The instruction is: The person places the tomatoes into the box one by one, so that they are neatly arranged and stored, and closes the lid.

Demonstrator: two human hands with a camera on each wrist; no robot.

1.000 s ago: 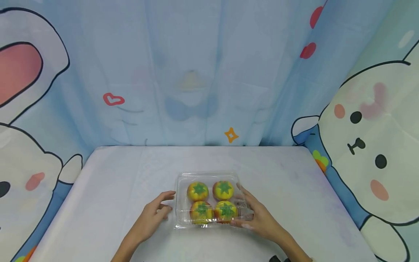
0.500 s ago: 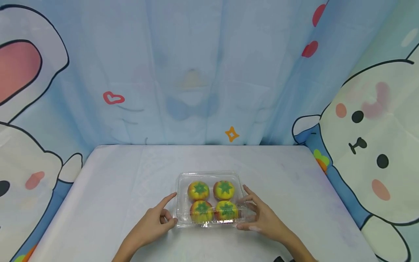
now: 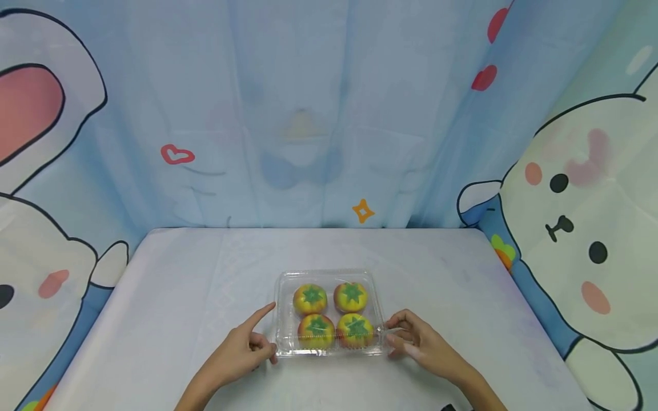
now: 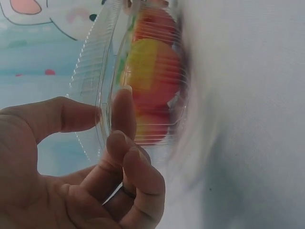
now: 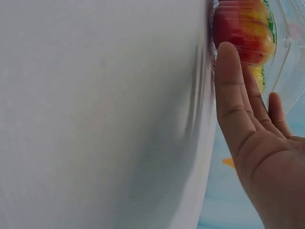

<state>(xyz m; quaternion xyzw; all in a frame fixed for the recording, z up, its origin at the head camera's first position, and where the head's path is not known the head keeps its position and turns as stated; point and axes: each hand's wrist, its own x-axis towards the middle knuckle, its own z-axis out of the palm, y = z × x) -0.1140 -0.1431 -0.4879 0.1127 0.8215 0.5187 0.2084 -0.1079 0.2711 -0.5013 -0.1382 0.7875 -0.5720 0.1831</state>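
Note:
A clear plastic clamshell box (image 3: pixel 329 274) lies on the table, its lid down. Inside sit several round yellow-and-red fruits (image 3: pixel 354 330) with green star-shaped tops. My left hand (image 3: pixel 236 351) is at the box's left side; in the left wrist view its thumb and a finger pinch the clear rim (image 4: pixel 106 95), while other fingers curl below. At the opposite side is my right hand (image 3: pixel 426 345), its fingertips by the near right corner. In the right wrist view its fingers (image 5: pixel 229 81) reach loosely along the box wall; whether they touch it is hard to tell.
A white cloth covers the table (image 3: pixel 216 257). Behind it hangs a blue curtain (image 3: pixel 308 85) with printed hearts and cartoon bears or rabbits. A small dark object (image 3: pixel 449 407) shows at the bottom edge beside the right forearm.
My right hand has drawn back from the box's right side toward its near corner, its spread fingers coming closer together. My left hand has closed in on the left edge. The box has hardly moved.

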